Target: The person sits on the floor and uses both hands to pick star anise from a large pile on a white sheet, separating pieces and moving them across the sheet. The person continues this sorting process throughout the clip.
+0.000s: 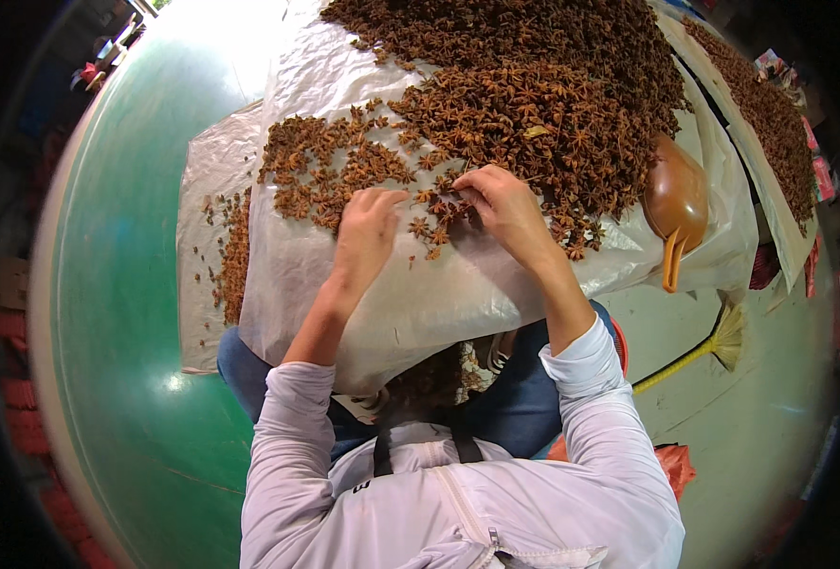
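A large heap of dried star anise (534,92) covers the upper part of a table draped in a whitish plastic sheet (448,291). My left hand (369,224) rests at the lower right edge of a smaller star anise pile (306,163), its fingers bent towards the right. Across a small gap, my right hand (502,206) is over loose star anise pieces (438,213) at the heap's lower left edge, thumb and fingertips near each other. Whether either hand pinches a piece cannot be made out. A few single stars lie on the sheet between the hands.
A brown plastic scoop (676,188) leans at the heap's right side, handle towards me. Beyond the table's left edge, more pieces (236,259) lie on a lower sheet (196,313). Another spread of star anise (754,99) is at the far right. A yellow-handled broom (704,348) lies on the floor.
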A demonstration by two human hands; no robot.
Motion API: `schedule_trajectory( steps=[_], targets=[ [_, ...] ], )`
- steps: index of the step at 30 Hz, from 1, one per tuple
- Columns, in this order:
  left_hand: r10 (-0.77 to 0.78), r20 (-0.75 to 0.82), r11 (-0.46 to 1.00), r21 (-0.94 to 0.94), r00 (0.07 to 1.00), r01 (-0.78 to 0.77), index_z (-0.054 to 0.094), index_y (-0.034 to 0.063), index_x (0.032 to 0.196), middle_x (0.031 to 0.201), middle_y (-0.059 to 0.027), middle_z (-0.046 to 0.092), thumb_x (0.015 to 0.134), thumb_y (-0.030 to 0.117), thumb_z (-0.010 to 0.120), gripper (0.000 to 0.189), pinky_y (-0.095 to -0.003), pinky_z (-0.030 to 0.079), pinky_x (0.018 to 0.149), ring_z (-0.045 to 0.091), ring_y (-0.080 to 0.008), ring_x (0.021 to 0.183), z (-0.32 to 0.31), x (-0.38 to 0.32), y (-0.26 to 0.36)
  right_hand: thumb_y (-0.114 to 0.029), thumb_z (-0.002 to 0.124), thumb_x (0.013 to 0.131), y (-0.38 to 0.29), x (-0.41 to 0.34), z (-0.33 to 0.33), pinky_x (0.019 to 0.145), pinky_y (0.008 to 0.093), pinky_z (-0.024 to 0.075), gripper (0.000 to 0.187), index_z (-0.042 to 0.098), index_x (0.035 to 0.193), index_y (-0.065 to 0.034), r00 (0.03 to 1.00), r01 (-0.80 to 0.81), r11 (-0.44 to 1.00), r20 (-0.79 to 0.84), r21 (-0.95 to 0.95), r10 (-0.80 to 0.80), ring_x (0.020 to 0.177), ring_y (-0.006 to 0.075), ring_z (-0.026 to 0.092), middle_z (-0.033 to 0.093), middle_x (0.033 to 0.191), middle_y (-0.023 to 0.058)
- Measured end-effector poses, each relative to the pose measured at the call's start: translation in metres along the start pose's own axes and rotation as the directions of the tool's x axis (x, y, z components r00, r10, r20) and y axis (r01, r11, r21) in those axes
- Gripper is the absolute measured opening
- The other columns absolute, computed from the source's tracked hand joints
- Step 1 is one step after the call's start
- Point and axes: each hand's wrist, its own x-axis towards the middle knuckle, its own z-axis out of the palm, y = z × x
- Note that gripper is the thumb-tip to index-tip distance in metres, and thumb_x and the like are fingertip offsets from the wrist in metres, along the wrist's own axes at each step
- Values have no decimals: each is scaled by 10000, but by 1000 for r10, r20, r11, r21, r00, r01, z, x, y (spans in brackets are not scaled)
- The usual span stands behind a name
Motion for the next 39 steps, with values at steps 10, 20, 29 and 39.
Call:
schedule_trajectory(
  steps=[10,20,29,39],
  targets=[
    [31,219,973,216,975,-79,641,55,1001,939,-127,637,871,59,610,134,-410,491,811,604,-318,917,23,33,-22,-152,663,867,14,0,16,889,386,476,259,660,1112,-68,997,9,998,81,-70,-4,1050,303,575,635,1043,109],
    [-75,-19,975,-209,997,70,596,10,981,884,-111,619,882,11,619,102,-294,500,754,622,-215,808,-4,26,16,-122,689,863,-8,12,27,827,308,494,325,620,1172,-51,979,-177,821,179,544,93,926,183,627,670,1021,102],
    [-202,354,892,-318,913,320,521,13,983,872,-105,614,908,-2,578,96,-320,500,735,613,-215,788,-33,14,62,-68,623,794,-16,2,18,720,365,511,198,633,992,-66,966,211,898,-55,-387,-251,857,280,605,632,870,93],
    [12,220,997,68,975,-28,632,95,1062,1006,-93,617,831,152,686,244,-383,501,814,606,-285,953,0,-27,44,-219,714,814,-14,-24,20,769,395,510,225,644,969,-73,984,42,967,177,-251,3,938,302,606,632,970,104]
  ],
)
